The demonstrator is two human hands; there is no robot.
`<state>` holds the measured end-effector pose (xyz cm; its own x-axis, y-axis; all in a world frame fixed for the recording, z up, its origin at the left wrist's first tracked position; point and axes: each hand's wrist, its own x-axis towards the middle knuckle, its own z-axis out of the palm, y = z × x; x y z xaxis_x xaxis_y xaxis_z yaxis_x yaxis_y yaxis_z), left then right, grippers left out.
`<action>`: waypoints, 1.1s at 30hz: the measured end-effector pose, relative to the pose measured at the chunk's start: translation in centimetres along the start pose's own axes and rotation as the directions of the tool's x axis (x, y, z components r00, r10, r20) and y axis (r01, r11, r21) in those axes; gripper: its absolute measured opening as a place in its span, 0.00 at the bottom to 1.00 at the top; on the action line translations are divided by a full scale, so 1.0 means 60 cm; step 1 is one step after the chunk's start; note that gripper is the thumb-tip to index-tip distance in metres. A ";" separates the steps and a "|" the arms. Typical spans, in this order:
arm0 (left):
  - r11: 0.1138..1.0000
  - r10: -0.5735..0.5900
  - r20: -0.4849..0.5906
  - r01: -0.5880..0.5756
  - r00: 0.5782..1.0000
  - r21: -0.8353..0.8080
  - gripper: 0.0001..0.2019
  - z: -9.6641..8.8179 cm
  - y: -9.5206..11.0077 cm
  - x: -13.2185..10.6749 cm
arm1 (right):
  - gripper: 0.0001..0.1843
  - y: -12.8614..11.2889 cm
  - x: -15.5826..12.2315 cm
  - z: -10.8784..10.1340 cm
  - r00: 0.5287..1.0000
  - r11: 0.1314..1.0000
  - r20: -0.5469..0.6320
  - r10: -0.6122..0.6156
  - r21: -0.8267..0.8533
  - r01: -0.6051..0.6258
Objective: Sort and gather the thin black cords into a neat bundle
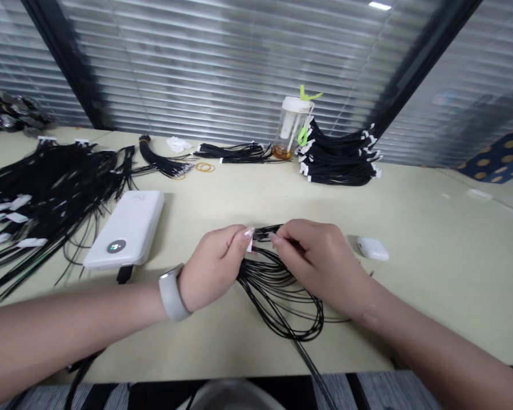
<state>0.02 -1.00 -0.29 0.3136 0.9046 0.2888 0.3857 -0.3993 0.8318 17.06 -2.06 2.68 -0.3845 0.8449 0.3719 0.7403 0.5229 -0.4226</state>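
Note:
My left hand (pixel 214 265) and my right hand (pixel 320 259) meet at the middle of the pale table (pixel 431 239), both closed on a bundle of thin black cords (pixel 282 296). The left thumb and fingers pinch the cords near a small white tag. The right fingers grip the same bundle just to the right. The cords loop down toward the table's front edge and trail off it. A pale watch sits on my left wrist.
A white power bank (pixel 126 228) lies left of my hands. A big loose heap of black cords (pixel 47 193) covers the left. A stacked pile of bundled cords (pixel 342 156) and a clear bottle (pixel 290 128) stand at the back. A white earbud case (pixel 373 248) lies at right. Rubber bands (pixel 205 167) lie near the back.

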 end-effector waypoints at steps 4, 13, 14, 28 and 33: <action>1.000 0.012 0.004 -0.012 1.000 -0.007 0.17 0.000 0.000 -0.001 | 0.10 0.001 -0.005 0.000 0.999 0.998 -0.012 -0.034 -0.060 0.033; 1.000 0.008 0.008 -0.008 1.000 0.016 0.17 0.002 -0.005 0.002 | 0.10 -0.001 -0.011 0.004 0.993 0.989 -0.068 -0.099 -0.121 0.091; 1.000 0.008 0.011 -0.009 1.000 0.015 0.17 0.002 -0.005 0.001 | 0.10 -0.001 -0.011 0.005 0.992 0.989 -0.076 -0.098 -0.120 0.089; 0.999 0.025 0.008 -0.025 1.000 -0.020 0.17 0.000 -0.001 -0.001 | 0.11 -0.006 -0.009 0.002 0.997 0.998 -0.072 -0.041 0.036 0.044; 1.000 0.018 0.004 -0.018 1.000 -0.018 0.17 0.000 -0.001 -0.001 | 0.11 -0.003 -0.007 0.004 1.000 0.998 -0.019 -0.011 0.054 0.012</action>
<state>-0.05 -1.05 -0.35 0.3241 0.8967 0.3016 0.3640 -0.4124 0.8351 16.96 -2.45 2.39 -0.3820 0.8371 0.3916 0.7047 0.5380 -0.4626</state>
